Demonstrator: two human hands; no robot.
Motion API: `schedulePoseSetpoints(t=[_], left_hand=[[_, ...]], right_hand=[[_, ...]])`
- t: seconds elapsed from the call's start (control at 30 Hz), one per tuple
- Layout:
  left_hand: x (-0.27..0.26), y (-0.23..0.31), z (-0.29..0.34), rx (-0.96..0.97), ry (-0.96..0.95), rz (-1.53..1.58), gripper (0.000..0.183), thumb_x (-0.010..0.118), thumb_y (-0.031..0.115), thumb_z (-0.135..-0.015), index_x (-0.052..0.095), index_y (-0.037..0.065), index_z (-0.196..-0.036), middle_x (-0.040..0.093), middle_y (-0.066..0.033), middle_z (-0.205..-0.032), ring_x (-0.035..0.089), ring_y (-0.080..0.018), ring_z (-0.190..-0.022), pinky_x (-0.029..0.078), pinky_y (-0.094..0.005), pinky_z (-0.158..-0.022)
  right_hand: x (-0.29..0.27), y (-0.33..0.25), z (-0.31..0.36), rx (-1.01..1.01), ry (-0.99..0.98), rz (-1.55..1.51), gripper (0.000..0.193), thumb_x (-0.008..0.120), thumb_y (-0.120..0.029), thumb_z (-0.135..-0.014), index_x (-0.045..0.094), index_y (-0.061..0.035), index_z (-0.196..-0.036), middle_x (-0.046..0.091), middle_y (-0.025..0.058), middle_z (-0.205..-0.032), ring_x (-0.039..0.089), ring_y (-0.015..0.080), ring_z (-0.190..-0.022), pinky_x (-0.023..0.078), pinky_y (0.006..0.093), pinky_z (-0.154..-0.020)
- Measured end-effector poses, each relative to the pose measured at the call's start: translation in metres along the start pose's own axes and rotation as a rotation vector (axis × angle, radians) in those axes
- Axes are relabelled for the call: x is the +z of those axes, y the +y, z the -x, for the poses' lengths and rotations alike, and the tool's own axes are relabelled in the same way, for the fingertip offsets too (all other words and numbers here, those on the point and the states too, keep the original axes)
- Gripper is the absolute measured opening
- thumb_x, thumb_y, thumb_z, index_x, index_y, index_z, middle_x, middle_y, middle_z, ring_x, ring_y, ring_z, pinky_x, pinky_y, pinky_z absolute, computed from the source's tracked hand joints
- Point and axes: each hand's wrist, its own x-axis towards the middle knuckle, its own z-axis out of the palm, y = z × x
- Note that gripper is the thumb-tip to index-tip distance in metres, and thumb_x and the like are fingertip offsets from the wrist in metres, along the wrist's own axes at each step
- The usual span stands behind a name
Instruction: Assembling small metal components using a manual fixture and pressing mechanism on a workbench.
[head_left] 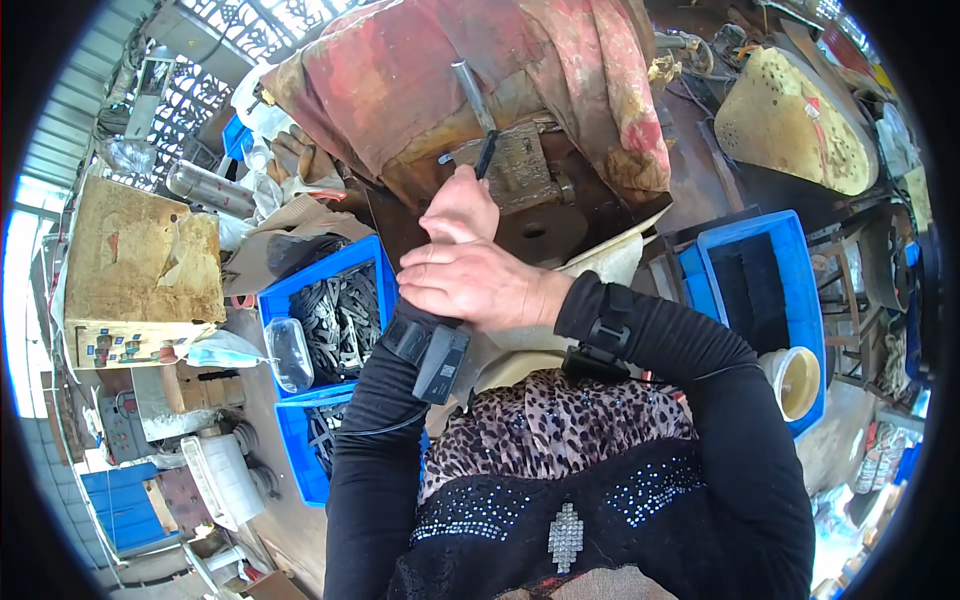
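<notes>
My left hand [466, 205] reaches up to the machine, closed on a thin dark bar-like piece [487, 153]. The piece's far end lies by a rough, grimy metal block [520, 170]; whether they touch I cannot tell. Above it, a round metal rod [472, 92] slants up. Across my left wrist lies my right hand [485, 285], its fingers together and bent over the wrist and cuff. A small dark device [441, 365] is strapped to my left forearm. Red, stained cloth [400, 90] drapes over the machine.
Left of me, a blue crate [265, 310] holds many dark metal pieces [340, 310]; a clear plastic container [289, 355] leans inside. Below it stands another blue crate [292, 450]. On the right are a blue crate [812, 290] and a white bucket [797, 383]. A worn box [140, 250] stands far left.
</notes>
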Motion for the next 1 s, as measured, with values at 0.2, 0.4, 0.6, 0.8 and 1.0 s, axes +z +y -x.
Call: schedulePoseSetpoints(t=[0.2,0.4,0.6,0.8,1.0], left_hand=[[0.000,0.002,0.018,0.106,-0.013,-0.084,0.023,0.056,0.023,-0.091,0.056,0.000,-0.091,0.065,-0.0212,-0.085,0.064,-0.0405,-0.081,0.049,-0.0484,-0.066],[0.042,-0.038,0.038,0.551,0.407,0.472,0.021,0.056,0.023,-0.090,0.058,0.003,-0.095,0.066,-0.0185,-0.088,0.065,-0.0368,-0.086,0.052,-0.0441,-0.071],[-0.001,-0.033,0.016,0.030,-0.088,-0.263,0.029,0.063,0.029,-0.085,0.059,0.007,-0.103,0.065,-0.0142,-0.101,0.064,-0.0294,-0.094,0.054,-0.0369,-0.077],[0.018,0.027,0.006,-0.197,0.389,-0.496,0.025,0.058,0.026,-0.088,0.059,0.007,-0.103,0.067,-0.0156,-0.098,0.065,-0.0326,-0.095,0.053,-0.0417,-0.077],[0.005,0.035,0.029,-0.431,0.649,-0.565,0.020,0.054,0.023,-0.090,0.059,0.006,-0.100,0.068,-0.0168,-0.095,0.065,-0.0348,-0.094,0.052,-0.0454,-0.076]], right_hand=[[-0.013,0.008,0.008,-0.024,-0.153,0.115,0.034,0.066,-0.014,-0.069,0.064,-0.0065,-0.102,0.066,0.0051,-0.106,0.057,0.0235,-0.115,0.030,0.0504,-0.111],[-0.020,0.011,0.008,0.134,-0.115,0.258,0.042,0.068,-0.015,-0.071,0.064,-0.0064,-0.111,0.062,0.0085,-0.119,0.050,0.0253,-0.124,0.026,0.0530,-0.113],[-0.069,0.035,0.030,0.211,-0.121,0.655,0.041,0.068,-0.019,-0.075,0.065,-0.0062,-0.114,0.058,0.0103,-0.128,0.045,0.0265,-0.129,0.023,0.0548,-0.112],[-0.005,0.005,-0.008,0.428,0.071,0.079,0.033,0.066,-0.031,-0.079,0.068,-0.0099,-0.105,0.060,0.0072,-0.123,0.047,0.0257,-0.127,0.022,0.0565,-0.111],[-0.027,0.055,0.027,0.401,0.131,0.516,0.025,0.066,-0.027,-0.081,0.068,-0.0110,-0.100,0.058,0.0055,-0.123,0.042,0.0256,-0.129,0.022,0.0582,-0.107]])
